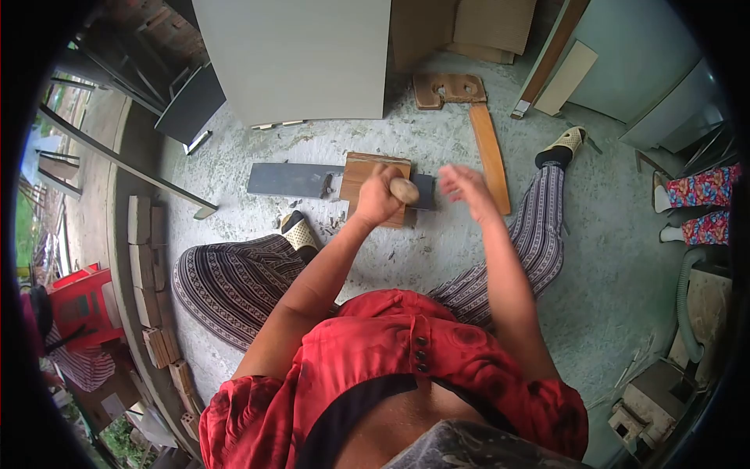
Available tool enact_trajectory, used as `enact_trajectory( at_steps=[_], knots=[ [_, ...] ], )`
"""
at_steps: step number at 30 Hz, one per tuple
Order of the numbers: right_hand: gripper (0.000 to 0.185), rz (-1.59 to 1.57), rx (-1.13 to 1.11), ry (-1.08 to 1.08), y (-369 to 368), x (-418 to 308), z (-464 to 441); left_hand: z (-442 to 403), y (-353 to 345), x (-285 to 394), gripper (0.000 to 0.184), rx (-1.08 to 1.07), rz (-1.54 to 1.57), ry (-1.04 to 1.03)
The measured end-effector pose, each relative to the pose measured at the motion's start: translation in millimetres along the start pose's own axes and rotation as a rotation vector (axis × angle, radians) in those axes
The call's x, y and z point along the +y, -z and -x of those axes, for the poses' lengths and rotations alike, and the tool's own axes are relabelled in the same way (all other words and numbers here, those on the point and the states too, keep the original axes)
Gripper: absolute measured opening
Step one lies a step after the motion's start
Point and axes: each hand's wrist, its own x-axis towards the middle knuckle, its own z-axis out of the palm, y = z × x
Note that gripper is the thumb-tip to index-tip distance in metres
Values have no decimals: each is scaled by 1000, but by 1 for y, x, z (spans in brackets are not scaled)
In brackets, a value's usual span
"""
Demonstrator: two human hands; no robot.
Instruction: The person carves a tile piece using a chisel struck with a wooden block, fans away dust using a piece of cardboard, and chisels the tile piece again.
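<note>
My left hand [376, 203] is closed around a rounded tan lump [404, 191], perhaps a stone or a wooden knob; its far side is hidden by the fingers. It is over a brown wooden board [355, 176], which lies across a long dark grey plank [285, 180] on the floor. The plank's short right end [424, 192] shows past the board. To the right, my right hand [465, 189] is in the air with fingers apart, slightly blurred, holding nothing.
A narrow wooden strip [490, 160] and a brown board with cut holes [450, 90] lie ahead on the right. A large white panel [301, 62] stands in front. Bricks [142, 266] line the left edge. Another person's legs [699, 197] are at the far right.
</note>
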Motion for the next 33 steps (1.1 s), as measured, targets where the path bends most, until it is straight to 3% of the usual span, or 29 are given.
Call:
enact_trajectory(
  at_steps=[1, 3, 5, 6, 8, 9, 11, 15, 18, 21, 23, 24, 25, 27, 29, 33],
  knots=[
    [35, 28, 200, 89, 15, 3, -16, -7, 5, -3, 27, -11, -9, -3],
    [44, 241, 407, 341, 73, 42, -63, -22, 21, -4, 28, -27, 615, 415],
    [62, 994, 767, 40, 96, 42, -56, -30, 36, -15, 30, -1, 781, 578],
    [62, 986, 767, 42, 102, 48, -52, -32, 40, -20, 34, 60, 836, 547],
    [82, 1019, 671, -414, 108, 69, -49, -37, 49, -26, 36, 58, 662, 599],
    [82, 1012, 663, -417, 106, 78, -52, -38, 52, -29, 39, 53, 496, 647],
    [95, 1024, 570, -483, 105, 95, -60, -39, 48, -37, 43, 56, 449, 644],
    [83, 1092, 625, -419, 108, 106, -61, -35, 36, -42, 35, 115, 409, 514],
    [79, 1117, 628, -253, 113, 114, -60, -36, 35, -40, 26, 82, 322, 480],
    [72, 945, 519, -276, 98, 98, -63, -44, 38, -27, 19, 40, 186, 476],
    [60, 309, 444, -130, 85, 84, -59, -46, 39, -19, 18, -26, 225, 444],
    [54, 21, 398, -231, 77, 69, -54, -47, 42, -10, 17, -20, 273, 464],
    [54, 27, 406, -224, 75, 66, -51, -48, 41, -10, 17, -19, 283, 456],
    [59, -564, 83, -198, 73, 58, -41, -49, 41, -15, 18, -40, 273, 480],
    [62, -603, -10, -116, 69, 53, -30, -50, 38, -27, 21, -37, 247, 444],
    [64, -560, -200, 188, 13, -36, 39, -55, 35, -35, 29, -113, 199, 434]
  ],
)
